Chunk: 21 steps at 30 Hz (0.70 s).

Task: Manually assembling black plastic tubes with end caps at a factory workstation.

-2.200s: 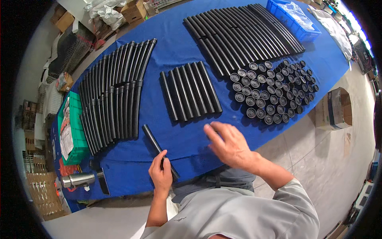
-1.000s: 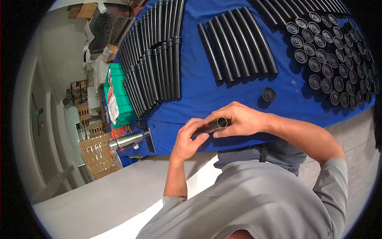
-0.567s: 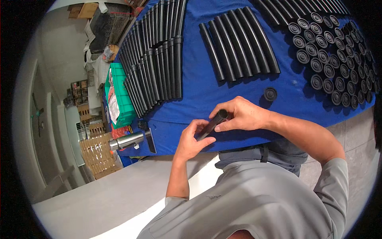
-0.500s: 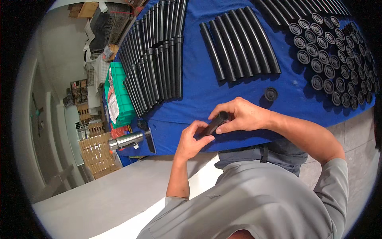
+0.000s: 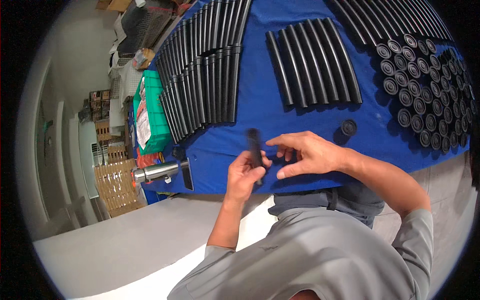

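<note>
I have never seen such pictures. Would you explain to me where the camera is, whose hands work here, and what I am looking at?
There is no machine: these are a person's two bare hands. The camera is worn on that person's head and looks down; its wide lens bends straight edges.

The left hand holds a black tube, which looks blurred. The right hand is open beside it and appears empty.

On the blue cloth lie rows of tubes, many round pieces to the right, and one loose piece near the right hand. At left are a green crate and a steel cylinder.
</note>
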{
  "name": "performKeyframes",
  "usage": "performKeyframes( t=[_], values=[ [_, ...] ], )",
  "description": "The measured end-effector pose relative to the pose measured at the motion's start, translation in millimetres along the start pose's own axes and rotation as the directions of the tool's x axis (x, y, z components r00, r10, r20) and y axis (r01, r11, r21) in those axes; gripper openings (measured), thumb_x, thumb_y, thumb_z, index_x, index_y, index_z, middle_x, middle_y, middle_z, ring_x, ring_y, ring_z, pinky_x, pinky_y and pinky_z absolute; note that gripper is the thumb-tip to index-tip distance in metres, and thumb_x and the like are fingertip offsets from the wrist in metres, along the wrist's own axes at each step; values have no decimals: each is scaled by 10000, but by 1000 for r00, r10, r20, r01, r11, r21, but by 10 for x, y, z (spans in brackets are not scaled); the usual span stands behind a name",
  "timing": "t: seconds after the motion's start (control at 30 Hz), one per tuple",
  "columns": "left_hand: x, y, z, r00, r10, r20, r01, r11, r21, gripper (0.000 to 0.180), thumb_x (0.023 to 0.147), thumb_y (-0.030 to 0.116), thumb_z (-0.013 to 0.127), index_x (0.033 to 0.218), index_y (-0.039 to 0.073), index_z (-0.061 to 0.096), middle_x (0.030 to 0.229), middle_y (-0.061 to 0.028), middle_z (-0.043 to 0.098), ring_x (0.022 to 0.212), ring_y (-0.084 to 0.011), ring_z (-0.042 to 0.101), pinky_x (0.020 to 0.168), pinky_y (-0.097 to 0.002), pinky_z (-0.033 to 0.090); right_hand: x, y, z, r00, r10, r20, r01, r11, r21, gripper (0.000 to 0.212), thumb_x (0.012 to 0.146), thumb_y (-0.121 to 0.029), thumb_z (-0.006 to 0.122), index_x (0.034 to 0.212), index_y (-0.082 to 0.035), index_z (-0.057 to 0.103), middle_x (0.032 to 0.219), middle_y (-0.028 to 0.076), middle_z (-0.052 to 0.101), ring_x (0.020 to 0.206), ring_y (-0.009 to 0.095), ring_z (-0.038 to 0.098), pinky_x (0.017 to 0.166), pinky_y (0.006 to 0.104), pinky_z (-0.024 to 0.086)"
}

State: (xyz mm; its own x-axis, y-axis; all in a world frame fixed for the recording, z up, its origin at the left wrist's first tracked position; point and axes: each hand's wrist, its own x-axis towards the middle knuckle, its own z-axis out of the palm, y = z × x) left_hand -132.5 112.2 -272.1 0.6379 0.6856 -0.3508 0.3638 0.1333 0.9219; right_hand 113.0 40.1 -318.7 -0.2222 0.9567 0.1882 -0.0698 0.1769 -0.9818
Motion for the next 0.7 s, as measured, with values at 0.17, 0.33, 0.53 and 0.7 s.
performKeyframes(
  t=[0.17, 0.33, 0.53, 0.7],
  values=[
    [14, 2, 193, 987, 75, -143, -147, 778, -610, 324, 948, 146, 668, 1242, 73, 550, 1214, -176, 672, 1202, -312, 605, 1056, -534, 457, -22, -30, 13, 998, 57, 20, -57, 998, 26, 564, 848, -289, 748, 1303, -12, 563, 964, 221, 694, 929, 339, 701, 811, 427, 541],
    [-105, -74, 46, 947, -320, 5, 320, 947, 3, 254, 997, 303, 629, 1003, 51, 655, 1059, -151, 714, 868, -211, 692, 762, -335, 568, -14, 64, 13, 982, -136, -130, 120, 985, -125, 339, 869, -182, 682, 1151, -3, 620, 892, 212, 687, 790, 352, 688, 702, 433, 517],
    [54, 183, 226, 770, 637, -39, -332, 451, 828, 399, 714, 89, 865, 1035, 24, 636, 1096, -154, 681, 948, -273, 668, 862, -376, 531, 1, -25, -25, 996, 50, -75, -61, 987, -148, 335, 865, -218, 701, 1108, 3, 638, 856, 222, 685, 726, 357, 665, 690, 413, 515],
    [94, 198, 178, 947, 315, -59, -197, 718, 667, 417, 736, 93, 844, 1087, 12, 634, 1097, -162, 689, 1027, -290, 672, 921, -391, 523, -8, -63, -55, 999, -31, 35, 28, 994, 105, 443, 834, -118, 768, 1250, -25, 645, 1006, 101, 729, 778, 143, 652, 669, 312, 499]
  ],
)
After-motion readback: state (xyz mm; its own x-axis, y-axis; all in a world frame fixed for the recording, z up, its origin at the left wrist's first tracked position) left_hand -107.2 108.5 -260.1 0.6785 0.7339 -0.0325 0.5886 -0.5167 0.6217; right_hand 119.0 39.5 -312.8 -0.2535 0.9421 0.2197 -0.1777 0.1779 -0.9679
